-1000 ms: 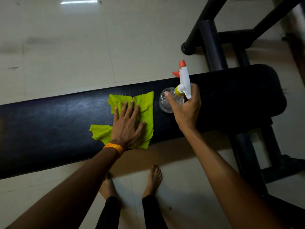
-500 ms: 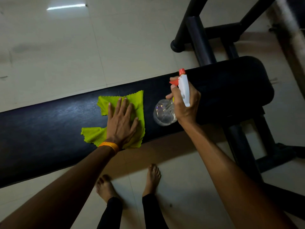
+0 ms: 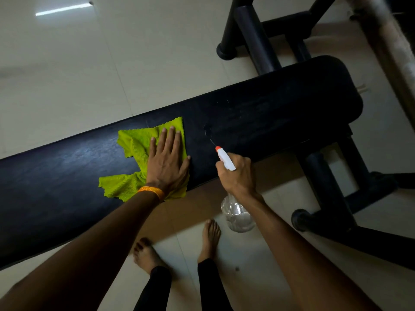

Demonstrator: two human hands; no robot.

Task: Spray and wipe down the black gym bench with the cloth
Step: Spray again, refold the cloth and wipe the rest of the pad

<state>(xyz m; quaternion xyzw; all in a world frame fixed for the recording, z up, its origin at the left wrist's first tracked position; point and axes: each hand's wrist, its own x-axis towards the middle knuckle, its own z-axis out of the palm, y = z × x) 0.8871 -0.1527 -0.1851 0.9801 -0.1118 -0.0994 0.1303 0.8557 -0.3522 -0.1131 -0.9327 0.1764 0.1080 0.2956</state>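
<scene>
Cloth [image 3: 134, 153], yellow-green with a pinked edge, lay rumpled on the black bench [image 3: 292, 113] pad, left of centre. Left hand [image 3: 167, 162] pressed it flat, 4 fingers straight, thumb splayed, nothing gripped. Wet spot [image 3: 207, 131] sat just right of the cloth, left hand nearer. Bench long axis ran lower-left to upper-right; the wipe should likely follow it rightward. Right hand [image 3: 238, 176] curled round the spray bottle [image 3: 238, 216] neck, nozzle aimed at the spot, clear body hanging beyond the near edge.
</scene>
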